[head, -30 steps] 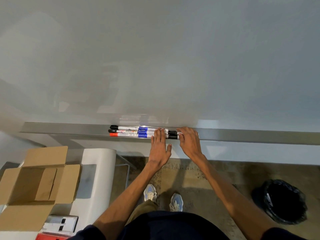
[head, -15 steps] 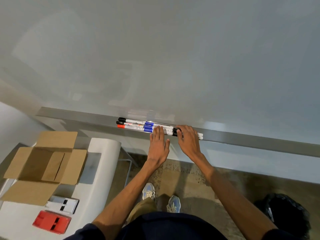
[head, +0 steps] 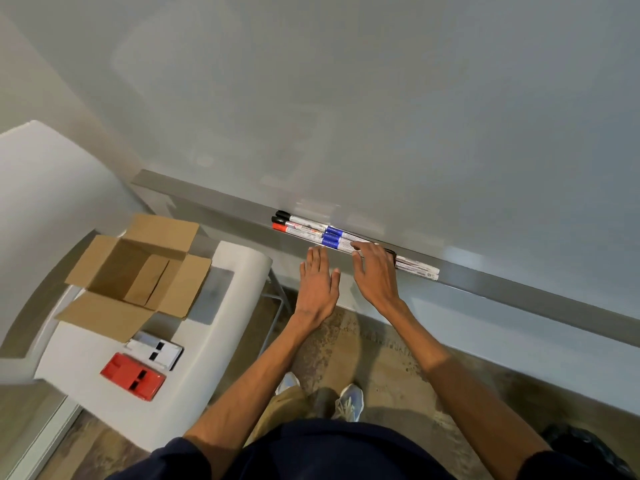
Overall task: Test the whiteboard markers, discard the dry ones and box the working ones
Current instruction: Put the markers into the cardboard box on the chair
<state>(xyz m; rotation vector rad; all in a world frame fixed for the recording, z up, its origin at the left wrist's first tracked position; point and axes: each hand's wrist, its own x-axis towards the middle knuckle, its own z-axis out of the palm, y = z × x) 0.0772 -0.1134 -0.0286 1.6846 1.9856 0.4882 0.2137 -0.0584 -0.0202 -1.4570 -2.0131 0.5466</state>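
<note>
A bundle of whiteboard markers [head: 313, 231] is seen lying lengthwise on the grey tray [head: 519, 289] that runs along the lower edge of the whiteboard [head: 381, 116]. Black and red caps are shown at the 10 o'clock end of the bundle, and blue bands are seen midway along it.

The right hand [head: 375, 271] is laid over the markers from 5 o'clock, its fingers [head: 358, 249] bent loosely across the barrels and touching them. Whether any marker is pinched cannot be told. The left hand [head: 317, 289] is held flat just beside it, at its 9 o'clock, fingers straight and close together, nothing held. Its fingertips are placed just short of the bundle, and contact with the tray cannot be made out.

At 9 o'clock of the left hand, an open cardboard box [head: 162, 230] is set on a white table [head: 214, 358], flaps spread outward. A white block [head: 154, 349] and a red block [head: 133, 375] are placed at 6 o'clock of the box. A black bin [head: 578, 441] is partly shown on the floor at 5 o'clock of the view.
</note>
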